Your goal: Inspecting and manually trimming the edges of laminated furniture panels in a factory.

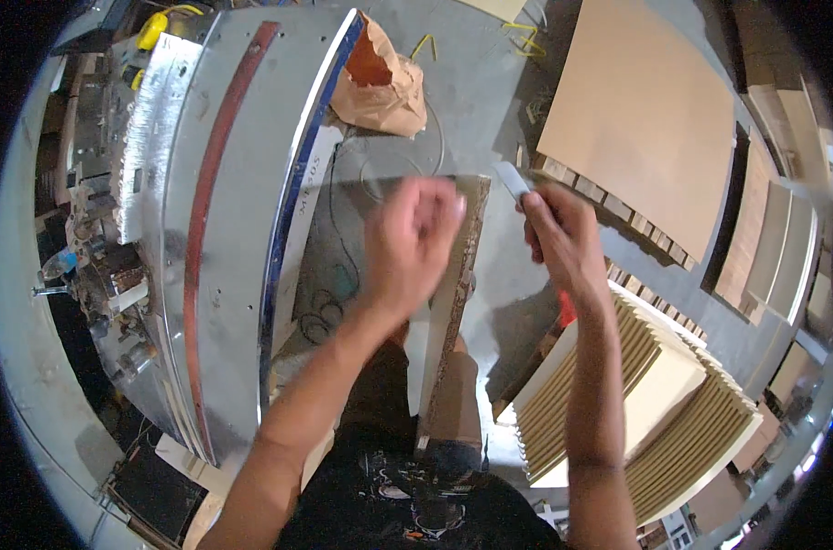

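Metal table (251,183) fills the left side, a red-brown strip (212,156) running its length. Upper right: wide tan sheet (641,119). Lower right, near the right forearm: stack of cream panels (673,394). Centre: board (469,240), rough brown edge turned up, running from between the person's legs to just past the hands. Beyond it, crumpled paper bag (393,105).

Right hand (563,229), right of the board's far end, closed round a pale flat tool (511,179), tip pointing up and left, apart from the edge. Left hand (414,238) just left of the edge, fingers curled inward; blurred, cannot tell whether it pinches anything or touches the board.

Judgement: step looks like a pause between tool strokes along that edge. Another stroke would call for a steadied board, left fingers clear and the tool laid to the edge.
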A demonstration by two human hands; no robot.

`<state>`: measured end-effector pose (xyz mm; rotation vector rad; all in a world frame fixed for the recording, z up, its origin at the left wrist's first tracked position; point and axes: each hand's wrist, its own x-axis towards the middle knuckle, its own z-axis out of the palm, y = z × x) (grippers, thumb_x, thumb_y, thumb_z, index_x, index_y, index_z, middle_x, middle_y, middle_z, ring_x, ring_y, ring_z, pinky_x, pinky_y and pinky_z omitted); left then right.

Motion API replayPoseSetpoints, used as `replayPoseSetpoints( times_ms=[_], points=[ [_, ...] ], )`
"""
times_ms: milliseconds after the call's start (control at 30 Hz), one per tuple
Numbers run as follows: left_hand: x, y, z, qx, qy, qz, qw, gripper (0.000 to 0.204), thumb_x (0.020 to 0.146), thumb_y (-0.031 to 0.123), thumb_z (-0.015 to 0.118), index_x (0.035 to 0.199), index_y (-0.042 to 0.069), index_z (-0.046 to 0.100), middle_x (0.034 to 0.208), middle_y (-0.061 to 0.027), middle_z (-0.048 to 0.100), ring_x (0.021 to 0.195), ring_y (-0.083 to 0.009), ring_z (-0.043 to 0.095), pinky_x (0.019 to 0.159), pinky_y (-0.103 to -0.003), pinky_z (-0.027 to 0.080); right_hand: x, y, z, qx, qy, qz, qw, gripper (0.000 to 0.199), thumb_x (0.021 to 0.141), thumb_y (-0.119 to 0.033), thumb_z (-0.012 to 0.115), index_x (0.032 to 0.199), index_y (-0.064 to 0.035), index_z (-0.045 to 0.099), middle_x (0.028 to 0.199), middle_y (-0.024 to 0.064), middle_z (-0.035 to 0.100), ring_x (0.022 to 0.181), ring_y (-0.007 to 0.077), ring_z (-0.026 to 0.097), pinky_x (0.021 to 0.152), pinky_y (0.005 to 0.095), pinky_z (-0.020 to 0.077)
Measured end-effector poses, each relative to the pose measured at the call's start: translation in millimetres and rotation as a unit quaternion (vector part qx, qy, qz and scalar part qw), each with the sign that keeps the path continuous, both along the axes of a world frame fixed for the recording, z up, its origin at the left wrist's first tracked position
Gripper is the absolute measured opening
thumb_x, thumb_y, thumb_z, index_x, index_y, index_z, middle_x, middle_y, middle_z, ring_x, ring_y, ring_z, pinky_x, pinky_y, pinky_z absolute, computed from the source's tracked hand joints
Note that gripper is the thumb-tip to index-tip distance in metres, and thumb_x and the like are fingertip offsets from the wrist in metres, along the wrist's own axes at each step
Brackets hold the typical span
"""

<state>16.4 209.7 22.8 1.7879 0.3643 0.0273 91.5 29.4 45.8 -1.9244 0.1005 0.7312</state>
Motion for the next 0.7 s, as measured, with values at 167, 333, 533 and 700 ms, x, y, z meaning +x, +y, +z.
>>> replayPoseSetpoints(
  times_ms=[167, 333, 533, 700],
  points=[
    [68, 19, -29, 0.083, -0.012, -0.181, 0.980, 0.025, 0.093, 0.023, 0.064, 0.094, -0.002, 0.063, 0.081, -0.0069, 0.066, 0.071, -0.0097, 0.059, 0.064, -0.026, 0.048, 33, 9, -33, -0.126, -0.199, 0.198, 0.951, 0.029, 0.090, -0.026, 0.061, 0.079, 0.0012, 0.060, 0.064, 0.0225, 0.055, 0.061, 0.0438, 0.053, 0.056, 0.0461, 0.0423],
    [69, 16, -31, 0.163, 0.001, -0.153, 0.975, 0.026, 0.089, 0.025, 0.067, 0.084, 0.000, 0.063, 0.066, -0.0094, 0.062, 0.057, -0.0163, 0.055, 0.056, -0.031, 0.045, 37, 15, -28, -0.152, -0.211, 0.218, 0.941, 0.028, 0.089, -0.025, 0.062, 0.077, 0.0006, 0.061, 0.061, 0.0209, 0.055, 0.059, 0.0424, 0.054, 0.055, 0.0465, 0.0419],
    [57, 18, -36, 0.138, -0.023, -0.144, 0.980, 0.031, 0.091, 0.028, 0.065, 0.080, -0.001, 0.061, 0.063, -0.0111, 0.058, 0.054, -0.0170, 0.051, 0.054, -0.033, 0.042, 25, 17, -32, -0.160, -0.250, 0.214, 0.931, 0.026, 0.088, -0.024, 0.063, 0.075, -0.0025, 0.062, 0.059, 0.0177, 0.057, 0.056, 0.0395, 0.056, 0.052, 0.0451, 0.0435],
    [53, 14, -29, 0.169, -0.013, -0.147, 0.974, 0.033, 0.090, 0.027, 0.065, 0.077, -0.002, 0.058, 0.062, -0.0156, 0.058, 0.055, -0.0272, 0.055, 0.054, -0.038, 0.043, 14, 15, -38, -0.169, -0.301, 0.204, 0.916, 0.025, 0.087, -0.024, 0.065, 0.073, -0.0047, 0.062, 0.058, 0.0164, 0.057, 0.055, 0.0384, 0.057, 0.052, 0.0451, 0.0450]
  ],
)
